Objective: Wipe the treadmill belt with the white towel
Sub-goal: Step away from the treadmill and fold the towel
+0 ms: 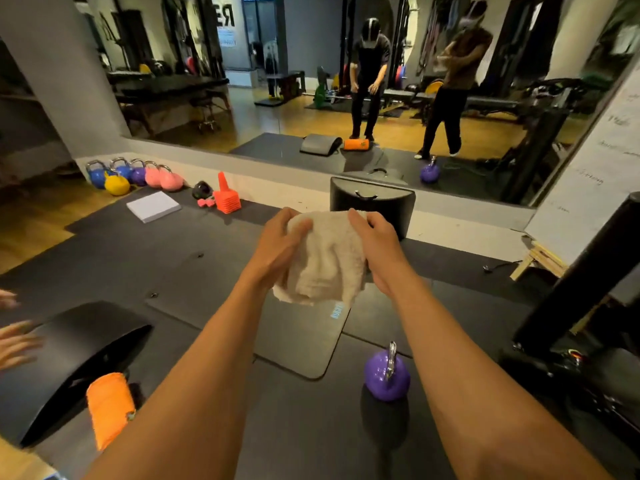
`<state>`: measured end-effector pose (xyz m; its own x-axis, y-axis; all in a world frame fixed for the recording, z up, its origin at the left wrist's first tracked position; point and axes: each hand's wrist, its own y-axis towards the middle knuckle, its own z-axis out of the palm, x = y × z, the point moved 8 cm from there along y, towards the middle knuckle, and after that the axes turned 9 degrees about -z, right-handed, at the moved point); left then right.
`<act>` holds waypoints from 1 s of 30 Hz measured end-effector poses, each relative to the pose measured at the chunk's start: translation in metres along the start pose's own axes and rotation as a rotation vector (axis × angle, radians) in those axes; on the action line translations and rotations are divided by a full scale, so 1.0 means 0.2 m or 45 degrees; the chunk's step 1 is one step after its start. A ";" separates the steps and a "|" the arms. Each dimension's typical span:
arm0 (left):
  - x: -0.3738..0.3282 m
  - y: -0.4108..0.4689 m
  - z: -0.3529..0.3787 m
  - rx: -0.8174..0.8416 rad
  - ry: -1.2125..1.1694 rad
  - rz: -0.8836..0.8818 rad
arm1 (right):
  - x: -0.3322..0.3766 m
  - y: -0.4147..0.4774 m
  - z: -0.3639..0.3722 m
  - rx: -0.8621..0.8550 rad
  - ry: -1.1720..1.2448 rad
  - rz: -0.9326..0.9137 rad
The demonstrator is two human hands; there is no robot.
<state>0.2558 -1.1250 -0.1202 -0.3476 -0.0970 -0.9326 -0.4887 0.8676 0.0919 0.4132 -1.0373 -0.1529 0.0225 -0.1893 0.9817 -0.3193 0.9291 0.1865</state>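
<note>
I hold a bunched white towel (323, 261) out in front of me at chest height, above the dark gym floor. My left hand (277, 247) grips its left side and my right hand (375, 242) grips its right side, fingers curled over the top edge. A dark machine frame (581, 282) that may be the treadmill stands at the right edge; its belt is not visible.
A purple kettlebell (387, 377) sits on the floor below my right arm, beside a black mat (301, 341). A black arched pad (69, 355) and orange roller (109, 407) lie at left. Coloured kettlebells (133, 174), orange cones (227, 199) and a wall mirror (346, 81) lie ahead. Another person's hand (14, 341) shows at the left edge.
</note>
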 end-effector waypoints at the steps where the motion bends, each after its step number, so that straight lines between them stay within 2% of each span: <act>1: 0.00 0.14 0.01 0.030 -0.008 -0.004 | -0.03 0.08 0.02 -0.019 0.067 0.045; 4: 0.00 0.52 0.04 0.067 -0.051 -0.004 | -0.08 0.32 0.10 0.024 0.302 0.177; 8: 0.00 0.98 0.16 0.123 -0.064 -0.032 | -0.16 0.67 0.10 0.065 0.177 0.228; 13: 0.06 1.55 0.32 0.154 -0.148 -0.062 | -0.30 1.24 0.01 -0.102 0.204 0.179; 19: 0.12 2.27 0.58 0.211 -0.429 -0.313 | -0.47 2.01 -0.08 -0.261 0.182 0.131; 30: 0.28 3.60 0.94 0.182 -0.455 -0.446 | -0.83 3.29 -0.10 -0.389 0.133 0.138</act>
<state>0.0347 -0.4135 -0.1719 0.1243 -0.2429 -0.9620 -0.4040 0.8732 -0.2727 0.2182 -0.3872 -0.1928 0.1061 -0.0655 0.9922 -0.0266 0.9973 0.0687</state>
